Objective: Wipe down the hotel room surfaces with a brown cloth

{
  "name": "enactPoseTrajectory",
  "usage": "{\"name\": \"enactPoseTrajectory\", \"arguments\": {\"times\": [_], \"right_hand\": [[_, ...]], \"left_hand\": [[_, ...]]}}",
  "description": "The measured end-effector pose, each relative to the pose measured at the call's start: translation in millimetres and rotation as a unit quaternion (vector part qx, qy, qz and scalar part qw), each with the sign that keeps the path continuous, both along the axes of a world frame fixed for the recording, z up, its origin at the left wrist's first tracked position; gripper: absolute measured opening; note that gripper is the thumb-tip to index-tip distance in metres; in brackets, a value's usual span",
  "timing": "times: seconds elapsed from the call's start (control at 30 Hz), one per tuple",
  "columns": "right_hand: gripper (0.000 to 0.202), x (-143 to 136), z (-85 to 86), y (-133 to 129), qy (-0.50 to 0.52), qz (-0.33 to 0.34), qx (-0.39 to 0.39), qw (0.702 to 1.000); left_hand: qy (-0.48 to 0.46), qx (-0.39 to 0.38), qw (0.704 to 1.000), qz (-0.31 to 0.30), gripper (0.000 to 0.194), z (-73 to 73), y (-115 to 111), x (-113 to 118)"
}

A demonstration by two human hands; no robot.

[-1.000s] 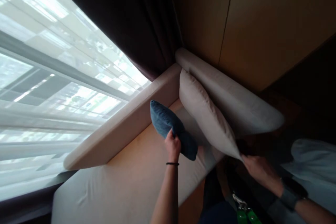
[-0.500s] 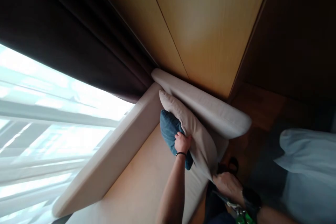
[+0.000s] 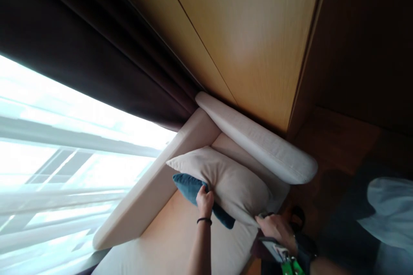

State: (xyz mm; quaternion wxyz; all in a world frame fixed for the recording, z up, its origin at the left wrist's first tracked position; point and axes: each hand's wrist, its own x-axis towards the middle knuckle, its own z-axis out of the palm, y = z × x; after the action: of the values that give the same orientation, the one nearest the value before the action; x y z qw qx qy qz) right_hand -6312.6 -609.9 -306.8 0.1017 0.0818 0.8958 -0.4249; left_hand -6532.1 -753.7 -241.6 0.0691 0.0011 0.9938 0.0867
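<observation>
A beige cushion (image 3: 232,178) is lifted off the sofa seat and tilted, in front of the sofa's armrest. Against its near side is a smaller blue cushion (image 3: 189,187), partly hidden by my left hand and wrist. My left hand (image 3: 205,203) is closed where the two cushions meet, gripping the blue one; folds in the beige fabric run toward these fingers, so it seems to pinch that too. At the beige cushion's lower right corner, my right hand (image 3: 278,228) is closed on the fabric. A dark band is on each wrist.
The beige sofa seat (image 3: 174,245) lies below, with its backrest (image 3: 129,217) along the bright window (image 3: 64,167) and its armrest (image 3: 258,137) against a wooden panel (image 3: 258,43). A dark curtain (image 3: 97,60) hangs left. Pale grey fabric (image 3: 390,206) is at right. A green-marked item (image 3: 292,264) hangs near my right wrist.
Both cushions have moved left and away from the armrest, opening a gap there. The beige cushion has turned to show more of its broad face. Both hands keep their hold; the view has shifted slightly.
</observation>
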Motion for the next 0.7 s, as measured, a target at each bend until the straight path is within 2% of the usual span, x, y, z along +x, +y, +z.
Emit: {"name": "enactPoseTrajectory", "arguments": {"times": [0.1,0.17,0.27,0.3,0.37,0.5,0.57,0.63,0.7], "right_hand": [[0.021,6,-14.9,50,-0.041,-0.016,0.006,0.999],[0.025,12,-24.8,77,-0.054,-0.03,0.0,0.998],[0.035,24,-35.3,100,-0.057,-0.045,-0.005,0.997],[0.036,28,-37.6,103,-0.054,-0.053,-0.01,0.997],[0.037,36,-41.2,106,-0.043,-0.088,-0.033,0.995],[0.034,50,-47.7,111,-0.024,-0.175,-0.095,0.98],[0.035,52,-51.9,115,-0.018,-0.19,-0.117,0.975],[0.038,52,-57.0,118,-0.01,-0.199,-0.137,0.97],[0.039,51,-63.1,122,0.0,-0.21,-0.152,0.966]], "left_hand": [[0.008,0.01,0.998,-0.067,0.009,-9.1,57,-9],[0.004,0.018,0.993,-0.114,0.01,-13.4,94,-9],[-0.005,0.024,0.986,-0.165,0.013,-13.1,127,-10],[-0.006,0.02,0.985,-0.17,0.013,-10.7,129,-12],[-0.009,0.0,0.987,-0.162,0.011,-2.6,118,-15],[-0.033,-0.057,0.99,-0.127,0.001,17.1,69,-16],[-0.047,-0.075,0.988,-0.125,0.006,22.8,52,-10],[-0.056,-0.08,0.986,-0.137,0.013,23.6,50,-1],[-0.07,-0.068,0.982,-0.164,0.016,22.0,60,6]]}}
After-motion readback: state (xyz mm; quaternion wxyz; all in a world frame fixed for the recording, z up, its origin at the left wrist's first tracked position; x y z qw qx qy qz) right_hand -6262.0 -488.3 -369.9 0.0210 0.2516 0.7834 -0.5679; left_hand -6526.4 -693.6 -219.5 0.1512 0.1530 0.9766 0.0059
